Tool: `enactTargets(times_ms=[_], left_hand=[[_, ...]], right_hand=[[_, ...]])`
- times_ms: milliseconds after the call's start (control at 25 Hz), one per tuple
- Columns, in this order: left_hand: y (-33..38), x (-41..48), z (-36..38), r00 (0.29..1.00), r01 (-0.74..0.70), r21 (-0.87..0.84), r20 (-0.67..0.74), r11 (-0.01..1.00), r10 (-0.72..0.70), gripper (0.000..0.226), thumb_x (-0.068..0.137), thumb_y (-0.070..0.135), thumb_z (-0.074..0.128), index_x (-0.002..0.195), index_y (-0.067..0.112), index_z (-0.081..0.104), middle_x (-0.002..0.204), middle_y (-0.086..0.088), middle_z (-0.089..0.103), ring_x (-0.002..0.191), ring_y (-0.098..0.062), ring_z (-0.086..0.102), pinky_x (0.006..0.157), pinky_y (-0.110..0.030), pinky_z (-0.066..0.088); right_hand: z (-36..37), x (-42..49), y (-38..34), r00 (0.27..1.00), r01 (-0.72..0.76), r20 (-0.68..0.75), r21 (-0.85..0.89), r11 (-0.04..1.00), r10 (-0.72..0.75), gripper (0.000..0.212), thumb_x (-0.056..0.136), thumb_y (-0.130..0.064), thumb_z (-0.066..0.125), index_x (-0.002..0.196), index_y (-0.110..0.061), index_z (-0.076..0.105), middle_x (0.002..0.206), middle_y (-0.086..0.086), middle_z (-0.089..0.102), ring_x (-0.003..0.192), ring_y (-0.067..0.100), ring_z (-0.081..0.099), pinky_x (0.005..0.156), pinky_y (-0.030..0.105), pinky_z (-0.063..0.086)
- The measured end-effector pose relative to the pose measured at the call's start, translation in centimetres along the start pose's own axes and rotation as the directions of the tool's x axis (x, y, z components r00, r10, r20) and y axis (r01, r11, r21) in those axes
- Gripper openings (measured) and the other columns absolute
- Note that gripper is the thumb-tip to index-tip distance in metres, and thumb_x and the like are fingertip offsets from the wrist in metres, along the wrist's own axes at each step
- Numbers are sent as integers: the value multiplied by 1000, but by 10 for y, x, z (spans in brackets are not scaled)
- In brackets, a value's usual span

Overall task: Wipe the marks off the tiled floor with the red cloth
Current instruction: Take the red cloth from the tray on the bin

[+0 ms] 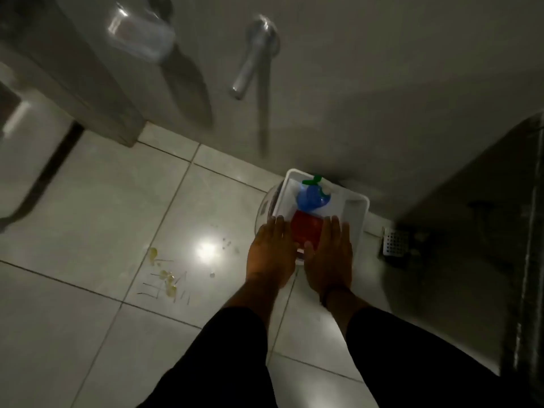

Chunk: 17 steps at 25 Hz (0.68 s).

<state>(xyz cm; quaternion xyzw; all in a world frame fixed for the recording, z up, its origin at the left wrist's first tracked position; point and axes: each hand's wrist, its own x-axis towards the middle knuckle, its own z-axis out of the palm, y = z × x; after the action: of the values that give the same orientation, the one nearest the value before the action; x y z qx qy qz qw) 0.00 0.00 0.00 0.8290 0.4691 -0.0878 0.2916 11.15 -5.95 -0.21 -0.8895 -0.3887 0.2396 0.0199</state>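
Observation:
The red cloth (pixel 304 231) lies folded in the near end of a white plastic bin (pixel 354 214), next to a blue spray bottle (pixel 310 198) with a green trigger. My left hand (pixel 270 250) and my right hand (pixel 331 251) are stretched out palm down over the bin's near rim, one on each side of the cloth, fingers straight and holding nothing. The marks (pixel 164 275), yellow blotches and thin dark lines, sit on the pale tiled floor (pixel 88 219) to the left of my left hand.
The bin rests on a round white object (pixel 265 207) against a grey door with a metal lever handle (pixel 250 63). A white floor drain grate (pixel 394 241) lies right of the bin. A white toilet (pixel 23 160) stands at the left and a dark ledge (pixel 485 231) at the right.

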Motion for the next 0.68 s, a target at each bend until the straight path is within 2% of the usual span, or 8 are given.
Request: enactTargets(times_ms=[80, 160, 320, 440, 560, 680], left_hand=[[8, 33, 29, 996, 80, -100, 40, 992, -77, 53, 104, 34, 62, 151, 15, 48, 147, -9, 62, 135, -25, 63, 115, -41, 53], [16, 67, 56, 988, 139, -128, 88, 982, -128, 53, 102, 37, 65, 149, 15, 49, 138, -9, 66, 124, -26, 68, 107, -42, 58], [28, 122, 101, 932, 352, -162, 146, 922, -330, 61, 99, 39, 68, 152, 16, 46, 143, -10, 61, 133, -31, 61, 109, -49, 51], [27, 146, 122, 860, 503, -155, 186, 850, -475, 57, 100, 40, 67, 148, 15, 50, 143, -10, 60, 134, -33, 59, 107, -51, 50], [23, 160, 135, 834, 552, -256, 200, 794, -515, 59, 97, 41, 71, 146, 14, 51, 142, -12, 59, 132, -34, 60, 106, -50, 51], [16, 167, 135, 831, 556, -369, 238, 744, -503, 46, 103, 37, 62, 141, 14, 53, 137, -12, 62, 124, -32, 64, 96, -43, 54]], right_hand=[[21, 33, 19, 989, -146, 60, 138, 980, 139, 70, 109, -34, 52, 168, -12, 22, 171, 14, 34, 159, 37, 34, 130, 54, 35], [40, 73, 41, 967, -245, 125, 188, 951, 224, 65, 109, -35, 53, 164, -11, 30, 163, 16, 43, 148, 38, 48, 123, 53, 44], [74, 125, 73, 894, -430, 272, 294, 854, 356, 77, 106, -38, 63, 167, -9, 27, 168, 19, 37, 152, 40, 43, 125, 48, 39], [91, 144, 80, 858, -507, 325, 414, 756, 398, 74, 101, -38, 71, 160, -9, 37, 159, 19, 51, 143, 40, 55, 119, 46, 47], [105, 157, 87, 853, -520, 327, 459, 721, 407, 74, 93, -37, 81, 152, -9, 46, 150, 17, 61, 135, 38, 61, 114, 44, 51], [108, 169, 96, 831, -549, 392, 456, 701, 395, 75, 86, -39, 88, 147, -5, 60, 144, 18, 68, 133, 37, 64, 117, 44, 51]])
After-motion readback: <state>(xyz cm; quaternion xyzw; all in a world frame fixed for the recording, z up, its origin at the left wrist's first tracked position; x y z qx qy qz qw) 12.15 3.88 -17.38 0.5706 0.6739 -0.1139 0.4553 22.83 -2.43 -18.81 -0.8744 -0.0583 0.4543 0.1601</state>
